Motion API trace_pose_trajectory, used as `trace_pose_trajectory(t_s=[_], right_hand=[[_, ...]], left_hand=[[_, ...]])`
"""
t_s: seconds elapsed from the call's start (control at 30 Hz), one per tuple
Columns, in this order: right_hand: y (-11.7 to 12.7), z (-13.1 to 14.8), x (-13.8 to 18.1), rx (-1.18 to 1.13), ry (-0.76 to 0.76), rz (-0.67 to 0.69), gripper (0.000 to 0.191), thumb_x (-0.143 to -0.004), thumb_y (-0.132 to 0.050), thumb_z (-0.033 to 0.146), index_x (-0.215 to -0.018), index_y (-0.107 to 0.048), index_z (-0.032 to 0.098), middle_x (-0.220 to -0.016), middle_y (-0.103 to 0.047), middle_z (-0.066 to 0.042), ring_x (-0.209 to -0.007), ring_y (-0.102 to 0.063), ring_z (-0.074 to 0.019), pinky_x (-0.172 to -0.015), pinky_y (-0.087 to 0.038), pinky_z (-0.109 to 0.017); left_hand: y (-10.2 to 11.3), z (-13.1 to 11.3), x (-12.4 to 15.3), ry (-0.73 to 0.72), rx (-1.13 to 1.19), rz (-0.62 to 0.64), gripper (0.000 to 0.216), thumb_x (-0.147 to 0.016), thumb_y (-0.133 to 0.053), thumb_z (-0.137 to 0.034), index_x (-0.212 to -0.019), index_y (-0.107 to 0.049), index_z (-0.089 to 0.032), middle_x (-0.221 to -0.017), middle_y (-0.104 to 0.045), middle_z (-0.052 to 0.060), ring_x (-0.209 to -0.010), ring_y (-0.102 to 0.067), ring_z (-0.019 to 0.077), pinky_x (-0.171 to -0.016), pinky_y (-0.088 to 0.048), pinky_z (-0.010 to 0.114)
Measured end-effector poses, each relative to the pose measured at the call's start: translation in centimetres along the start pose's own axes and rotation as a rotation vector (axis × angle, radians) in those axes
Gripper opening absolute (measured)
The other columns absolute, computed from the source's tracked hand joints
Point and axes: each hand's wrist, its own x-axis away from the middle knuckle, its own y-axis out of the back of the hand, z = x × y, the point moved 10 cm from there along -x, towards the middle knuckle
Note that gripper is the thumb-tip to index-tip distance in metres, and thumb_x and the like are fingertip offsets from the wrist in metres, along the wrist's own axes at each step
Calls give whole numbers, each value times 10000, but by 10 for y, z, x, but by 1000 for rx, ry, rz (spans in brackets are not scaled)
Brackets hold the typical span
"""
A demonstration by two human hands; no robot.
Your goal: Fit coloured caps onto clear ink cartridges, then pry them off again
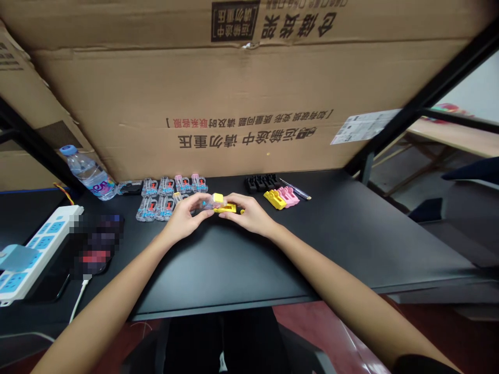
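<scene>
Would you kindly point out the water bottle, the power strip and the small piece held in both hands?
water bottle (pixel 89 177), head view, clear body.
power strip (pixel 39 249), head view, socket face.
small piece (pixel 225 208), head view, yellow lower part.

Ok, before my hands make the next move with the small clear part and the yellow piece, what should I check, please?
1. Left hand grips the small clear plastic part with yellow cap: ok.
2. Right hand pinches the flat yellow plastic piece: ok.
3. Both parts aligned to each other: cannot tell, fingers hide the contact.
4. Loose yellow plastic clip and pink plastic clip lie apart from the hands: ok.
5. Thin metal screwdriver lies flat on the black table, untouched: ok.
</scene>
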Motion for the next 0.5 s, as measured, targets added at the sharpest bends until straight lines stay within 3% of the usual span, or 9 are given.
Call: trace_pose_trajectory(t_s=[0.17,0.33,0.43,0.5], right_hand=[[9,17,0,69,125,-66,242,-1017,-734,323,-1237,-748,224,-1158,-757,-116,-1044,-747,-259,-948,-607,-415],[12,25,0,76,165,-73,219,-1034,-698,292,-1239,-746,231,-1167,-748,-120,-1064,-744,-264,-949,-609,-431],[15,20,-1,49,101,-102,223,-1003,-747,343,-1195,-758,229,-1125,-766,-111,-1030,-748,-270,-941,-608,-442],[17,9,-2,-27,-24,-128,280,-954,-804,410,-1163,-760,230,-1118,-783,-104,-1011,-754,-274,-928,-619,-445]], left_hand=[[6,-23,-1,-118,-168,-21,135,-956,-760,-264,-1082,-742,-220,-1105,-749,68,-1043,-717,214,-869,-609,336],[11,-22,-2,-101,-173,-47,125,-921,-784,-276,-1014,-730,-213,-1072,-758,64,-994,-718,210,-826,-586,315],[12,-13,-2,-23,-100,-54,208,-903,-814,-321,-1049,-713,-212,-1065,-773,64,-983,-740,218,-817,-592,316],[11,-5,-2,51,-43,-48,318,-900,-826,-362,-1144,-684,-214,-1118,-787,80,-1018,-760,237,-805,-597,318]])
